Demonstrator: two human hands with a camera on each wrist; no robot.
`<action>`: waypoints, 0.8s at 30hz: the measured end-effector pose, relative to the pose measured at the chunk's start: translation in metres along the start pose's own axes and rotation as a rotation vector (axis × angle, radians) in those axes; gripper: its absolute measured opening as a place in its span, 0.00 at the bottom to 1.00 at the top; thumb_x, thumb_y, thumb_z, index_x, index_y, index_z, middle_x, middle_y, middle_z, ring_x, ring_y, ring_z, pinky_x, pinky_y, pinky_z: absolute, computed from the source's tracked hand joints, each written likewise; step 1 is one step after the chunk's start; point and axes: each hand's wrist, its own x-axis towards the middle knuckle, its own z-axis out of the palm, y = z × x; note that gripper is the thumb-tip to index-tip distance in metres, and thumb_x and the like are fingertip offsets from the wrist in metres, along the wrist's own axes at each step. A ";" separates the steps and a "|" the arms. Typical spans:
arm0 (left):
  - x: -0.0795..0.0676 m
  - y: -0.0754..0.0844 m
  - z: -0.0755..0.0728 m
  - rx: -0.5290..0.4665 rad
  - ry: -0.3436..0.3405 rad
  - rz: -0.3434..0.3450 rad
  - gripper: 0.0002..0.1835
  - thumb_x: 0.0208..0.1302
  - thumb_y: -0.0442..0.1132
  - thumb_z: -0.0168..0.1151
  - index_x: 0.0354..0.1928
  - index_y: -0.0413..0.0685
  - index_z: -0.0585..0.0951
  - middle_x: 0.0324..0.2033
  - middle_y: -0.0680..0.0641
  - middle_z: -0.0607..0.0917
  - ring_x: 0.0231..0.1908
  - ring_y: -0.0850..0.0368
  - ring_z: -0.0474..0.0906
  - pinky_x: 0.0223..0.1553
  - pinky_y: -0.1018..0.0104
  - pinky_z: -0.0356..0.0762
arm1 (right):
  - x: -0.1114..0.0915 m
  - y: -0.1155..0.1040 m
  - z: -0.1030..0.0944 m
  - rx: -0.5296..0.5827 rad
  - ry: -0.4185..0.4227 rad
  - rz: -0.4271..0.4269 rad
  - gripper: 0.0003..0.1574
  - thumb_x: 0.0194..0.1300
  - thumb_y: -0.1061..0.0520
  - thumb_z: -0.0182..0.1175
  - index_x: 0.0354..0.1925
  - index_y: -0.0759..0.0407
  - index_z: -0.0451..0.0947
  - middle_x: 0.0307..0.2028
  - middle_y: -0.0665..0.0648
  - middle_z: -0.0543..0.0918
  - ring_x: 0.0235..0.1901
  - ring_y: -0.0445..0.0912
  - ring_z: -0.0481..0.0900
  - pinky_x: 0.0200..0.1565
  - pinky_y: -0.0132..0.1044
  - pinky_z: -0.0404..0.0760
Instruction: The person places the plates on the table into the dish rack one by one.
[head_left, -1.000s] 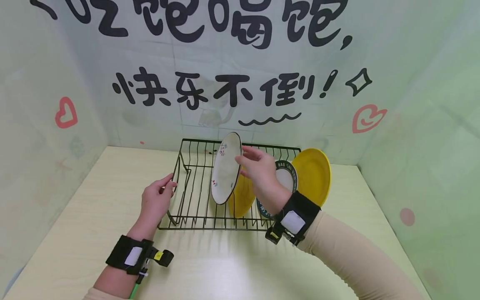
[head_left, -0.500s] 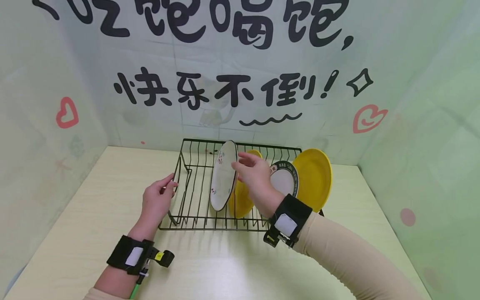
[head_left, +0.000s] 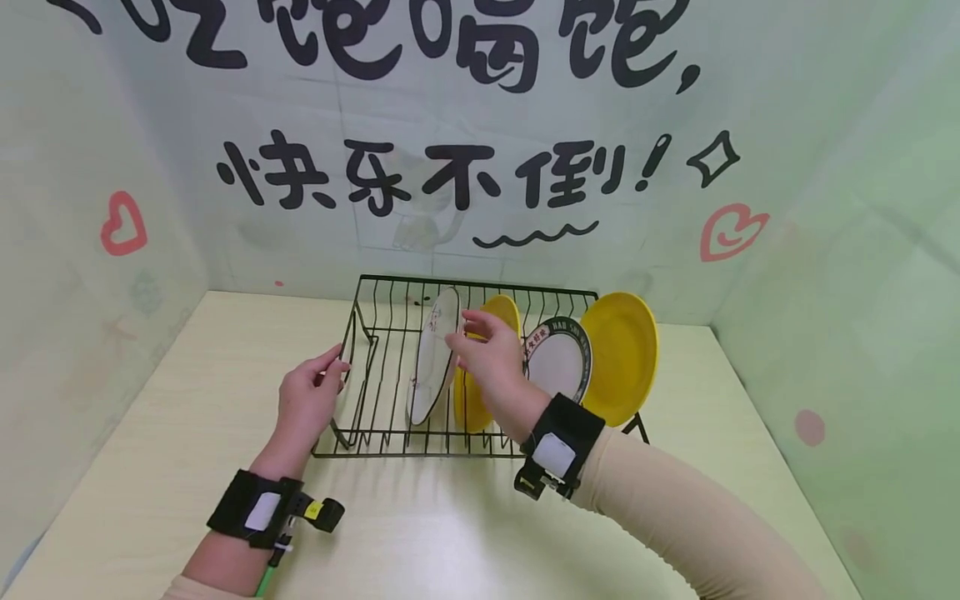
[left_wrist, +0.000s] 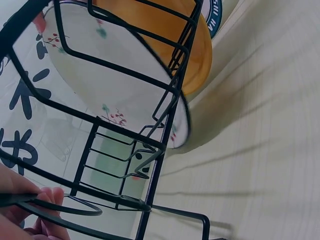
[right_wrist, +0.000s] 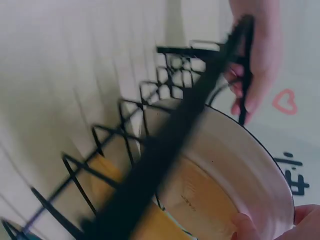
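Note:
A white plate with a dark rim and small floral prints (head_left: 436,358) stands on edge in the black wire dish rack (head_left: 420,456). My right hand (head_left: 491,362) pinches its right edge between thumb and fingers; the right wrist view shows the thumb on the plate's underside (right_wrist: 215,150). At the rack's left end, my left hand (head_left: 309,396) grips the side wire, and its fingers show around that wire in the left wrist view. Just right of the floral plate stands a yellow plate (head_left: 471,404), partly hidden behind my right hand.
Farther right in the rack are a white plate with a dark lettered rim (head_left: 558,358) and a larger yellow plate (head_left: 621,358). The rack stands on a pale wooden table (head_left: 420,533). A printed cloth wall (head_left: 420,242) rises close behind it.
My right hand has moved down and left with the floral plate, lowering it between the rack wires and turning it more edge-on. My left hand stays on the rack's side.

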 end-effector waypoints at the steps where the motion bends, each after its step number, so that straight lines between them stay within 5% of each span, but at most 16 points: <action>1: 0.000 0.000 0.000 -0.004 -0.005 -0.003 0.21 0.72 0.40 0.47 0.65 0.47 0.70 0.46 0.39 0.83 0.29 0.65 0.72 0.21 0.73 0.66 | 0.000 0.002 0.002 -0.009 -0.002 0.004 0.28 0.59 0.61 0.64 0.58 0.52 0.73 0.55 0.54 0.76 0.50 0.48 0.75 0.47 0.38 0.81; 13: 0.001 -0.001 0.000 -0.003 -0.009 -0.026 0.21 0.73 0.42 0.47 0.66 0.49 0.70 0.46 0.40 0.83 0.31 0.63 0.73 0.22 0.73 0.67 | -0.006 0.010 0.006 -0.061 -0.024 -0.009 0.31 0.63 0.61 0.61 0.63 0.52 0.68 0.58 0.53 0.72 0.49 0.48 0.71 0.47 0.35 0.79; 24: 0.000 -0.001 -0.001 -0.013 -0.007 -0.041 0.21 0.72 0.41 0.48 0.65 0.49 0.71 0.46 0.42 0.83 0.31 0.64 0.74 0.23 0.73 0.68 | -0.024 0.001 0.006 -0.397 -0.106 -0.227 0.43 0.61 0.56 0.62 0.70 0.52 0.55 0.71 0.57 0.54 0.68 0.53 0.57 0.65 0.51 0.64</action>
